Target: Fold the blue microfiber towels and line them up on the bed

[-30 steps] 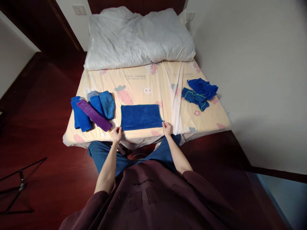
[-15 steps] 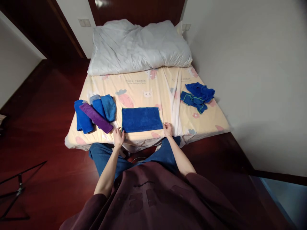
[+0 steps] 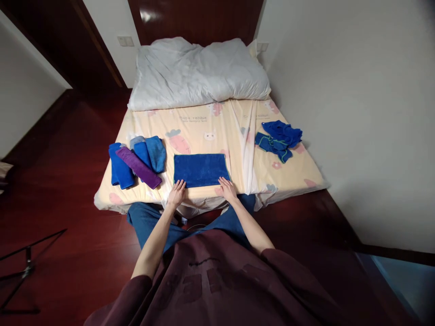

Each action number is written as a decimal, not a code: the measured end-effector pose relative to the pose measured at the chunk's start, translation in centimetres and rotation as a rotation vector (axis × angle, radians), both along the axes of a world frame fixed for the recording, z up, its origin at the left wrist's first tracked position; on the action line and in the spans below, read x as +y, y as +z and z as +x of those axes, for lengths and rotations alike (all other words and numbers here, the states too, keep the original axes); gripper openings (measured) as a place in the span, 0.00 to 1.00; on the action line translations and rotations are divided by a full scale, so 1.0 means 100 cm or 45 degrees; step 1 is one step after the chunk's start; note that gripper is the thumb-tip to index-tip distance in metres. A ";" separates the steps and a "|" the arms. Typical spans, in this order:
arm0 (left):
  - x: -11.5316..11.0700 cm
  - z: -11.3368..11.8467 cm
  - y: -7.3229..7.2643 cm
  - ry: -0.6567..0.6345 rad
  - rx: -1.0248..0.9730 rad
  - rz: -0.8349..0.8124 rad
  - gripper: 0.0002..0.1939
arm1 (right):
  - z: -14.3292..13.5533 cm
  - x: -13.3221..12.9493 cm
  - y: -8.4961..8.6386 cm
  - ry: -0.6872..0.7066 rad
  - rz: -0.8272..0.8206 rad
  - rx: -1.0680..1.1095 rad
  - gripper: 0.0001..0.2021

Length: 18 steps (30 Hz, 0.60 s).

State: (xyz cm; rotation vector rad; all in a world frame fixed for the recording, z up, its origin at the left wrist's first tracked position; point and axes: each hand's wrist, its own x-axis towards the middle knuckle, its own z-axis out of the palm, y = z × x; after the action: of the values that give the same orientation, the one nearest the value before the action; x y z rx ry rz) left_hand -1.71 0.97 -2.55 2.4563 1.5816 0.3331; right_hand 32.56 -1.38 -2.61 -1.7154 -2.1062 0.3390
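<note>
The blue cloth is lying flat on the bed, below the pillow. The left hand and right hand, well apart, are resting their fingers on its near edge, gripping nothing.

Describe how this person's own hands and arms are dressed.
The left hand and right hand wear no gloves, and no watch or bracelet shows at either wrist. Loose, dark maroon fabric sleeves, the left and the right, end near the elbows. Any rings are too small to tell.
</note>
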 end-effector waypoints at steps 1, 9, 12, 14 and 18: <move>0.000 0.000 -0.001 0.014 0.012 -0.007 0.29 | 0.001 0.002 -0.002 -0.027 -0.008 -0.021 0.26; 0.008 0.007 0.001 0.092 0.076 -0.062 0.32 | 0.005 0.013 -0.004 -0.128 -0.084 -0.169 0.28; 0.017 0.005 0.004 0.055 0.103 -0.083 0.33 | 0.005 0.023 -0.001 -0.143 -0.115 -0.170 0.28; 0.023 0.001 0.005 0.026 0.085 -0.082 0.33 | 0.007 0.031 0.001 -0.173 -0.126 -0.109 0.27; 0.031 -0.010 0.005 -0.002 -0.001 -0.058 0.33 | 0.014 0.039 0.005 -0.229 -0.113 0.003 0.23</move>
State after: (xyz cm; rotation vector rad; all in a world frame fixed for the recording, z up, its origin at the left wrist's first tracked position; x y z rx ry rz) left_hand -2.69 4.02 -2.01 2.4229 1.5693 0.2942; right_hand 34.00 2.51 -2.15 -1.9374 -1.9429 0.3854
